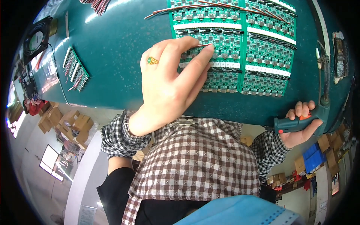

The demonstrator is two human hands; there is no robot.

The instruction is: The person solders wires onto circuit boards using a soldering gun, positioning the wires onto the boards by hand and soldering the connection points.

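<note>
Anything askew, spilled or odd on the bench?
Mildly: loose wires lie slantwise across the top of the green circuit boards, out of line with the rows. A smaller board sits tilted, apart at the left. No spill or damage visible.

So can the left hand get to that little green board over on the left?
Probably yes. The left hand looks near enough, and flat green tabletop lies between it and the little board. It seems to be pinching a thin wire, though.
</note>
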